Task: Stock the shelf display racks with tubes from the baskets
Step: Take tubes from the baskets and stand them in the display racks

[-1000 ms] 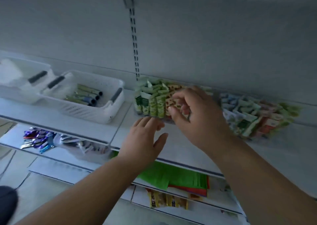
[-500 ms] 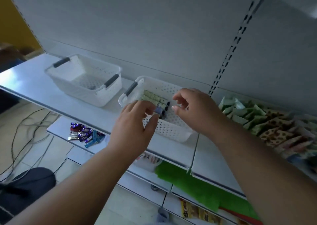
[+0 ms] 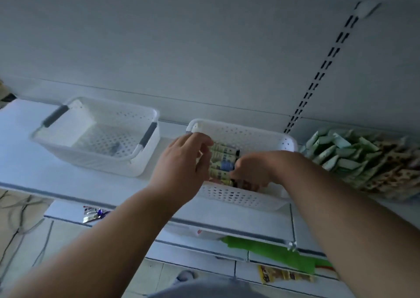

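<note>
Your green-and-cream squeeze tubes (image 3: 223, 161) lie side by side in the white perforated plastic basket (image 3: 241, 196) on the shelf, long axes running left to right, dark caps rightward. Your right hand (image 3: 252, 168) is nearer, fingers curled down at the cap ends; whether they clamp a tube cannot be told. Your left hand (image 3: 181, 161) hovers at the tails, fingers loosely apart, holding nothing.

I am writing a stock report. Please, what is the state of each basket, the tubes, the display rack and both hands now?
Left basket: almost empty, one small dark item inside.
Right basket: holds tubes.
Tubes: lying side by side in the right basket.
Display rack: filled with packets.
Left hand: above the tubes, fingers loosely curled.
Right hand: fingers curled down onto the tubes.
</note>
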A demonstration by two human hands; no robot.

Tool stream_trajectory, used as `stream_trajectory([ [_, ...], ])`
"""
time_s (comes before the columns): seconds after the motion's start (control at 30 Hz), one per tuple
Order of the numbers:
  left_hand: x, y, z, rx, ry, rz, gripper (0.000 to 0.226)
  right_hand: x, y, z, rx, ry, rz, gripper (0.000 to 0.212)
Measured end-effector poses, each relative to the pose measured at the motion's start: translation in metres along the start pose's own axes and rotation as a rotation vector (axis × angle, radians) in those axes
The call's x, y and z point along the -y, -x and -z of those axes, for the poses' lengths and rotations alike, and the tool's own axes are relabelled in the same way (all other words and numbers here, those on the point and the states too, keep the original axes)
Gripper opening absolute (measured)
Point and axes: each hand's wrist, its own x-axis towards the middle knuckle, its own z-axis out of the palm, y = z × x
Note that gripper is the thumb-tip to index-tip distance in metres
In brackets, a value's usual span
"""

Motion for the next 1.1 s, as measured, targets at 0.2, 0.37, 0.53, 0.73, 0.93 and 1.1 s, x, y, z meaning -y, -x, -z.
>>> stream_trajectory([
  [0.2, 0.013, -0.011, -0.005, 0.145, -0.043, -0.085, 0.014, 0.007, 0.006, -0.014, 0.053, -0.103, -0.16, 0.039],
  [0.37, 0.013, -0.012, -0.011, 0.136, -0.098, -0.097, 0.015, 0.005, 0.014, -0.024, -0.031, -0.163, -0.136, 0.028],
  [0.53, 0.011, -0.013, -0.012, 0.124, -0.105, -0.095, 0.012, 0.005, 0.037, -0.024, -0.034, 0.053, -0.128, 0.036],
  [0.73, 0.009, -0.017, -0.015, 0.147, -0.141, -0.147, 0.008, -0.004, 0.075, -0.016, -0.294, -0.109, -0.006, 0.028],
  [0.93, -0.002, -0.039, -0.015, 0.768, -0.319, -0.197, 0.019, -0.016, 0.082, -0.024, -0.547, -0.63, 0.2, 0.016],
  [1.1, -0.008, -0.048, -0.027, 1.032, -0.402, -0.335, 0.032, -0.013, 0.091, -0.036, -0.713, -0.82, 0.25, 0.013],
])
